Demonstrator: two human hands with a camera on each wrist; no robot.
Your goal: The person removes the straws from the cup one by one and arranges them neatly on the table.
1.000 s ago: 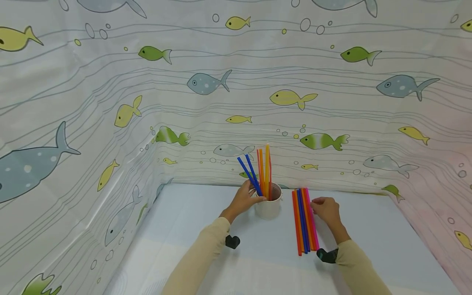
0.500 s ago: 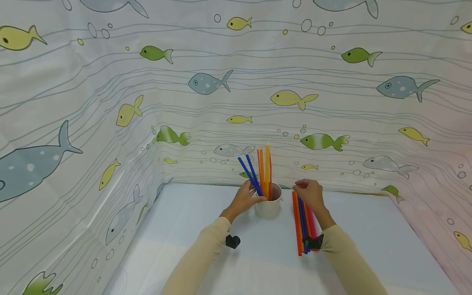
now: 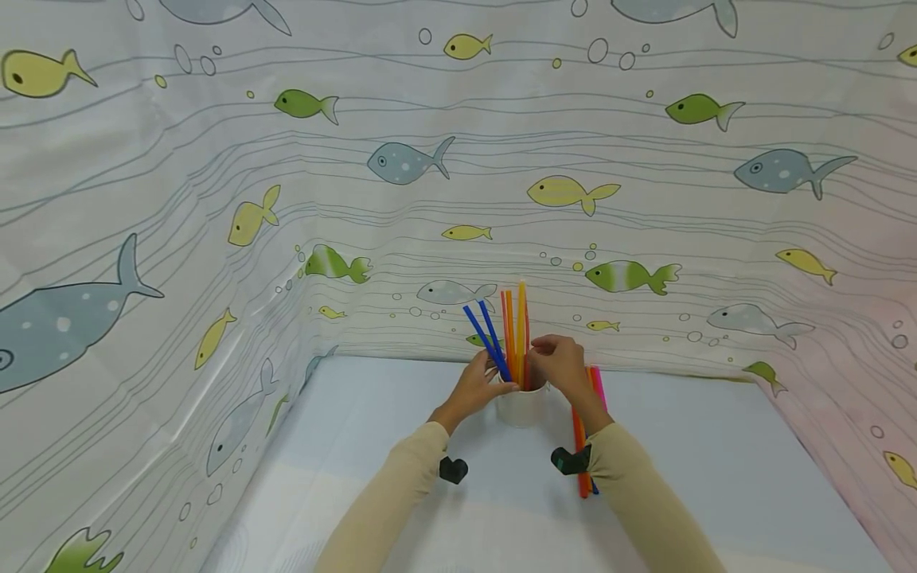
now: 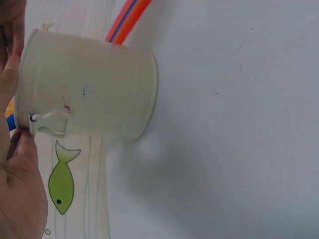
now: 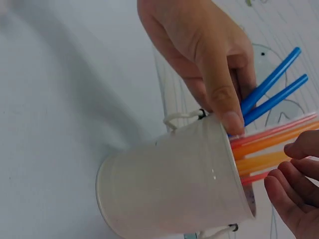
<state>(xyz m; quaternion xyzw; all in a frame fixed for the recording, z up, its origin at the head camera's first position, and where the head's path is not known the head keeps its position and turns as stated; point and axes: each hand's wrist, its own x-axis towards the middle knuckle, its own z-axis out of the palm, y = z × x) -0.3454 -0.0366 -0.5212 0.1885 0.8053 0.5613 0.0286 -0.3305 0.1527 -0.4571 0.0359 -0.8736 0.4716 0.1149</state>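
A white bucket with small side handles stands upright, holding blue straws, red and orange ones, and a taller yellow straw. My left hand grips its left rim, thumb outside and fingers behind by the blue straws. Just over the right part of the rim, my right hand has loosely bent fingers beside a red straw. A gap shows between its thumb and fingers; whether they touch the straw is hard to tell.
A row of straws, orange, blue and pink, lies on the white table right of the bucket, partly hidden under my right forearm. A fish-printed sheet rises behind the table and along its sides.
My right hand has moved left from the right side of the straw row, across its far end, to the bucket's rim. My left hand and the bucket have stayed put.
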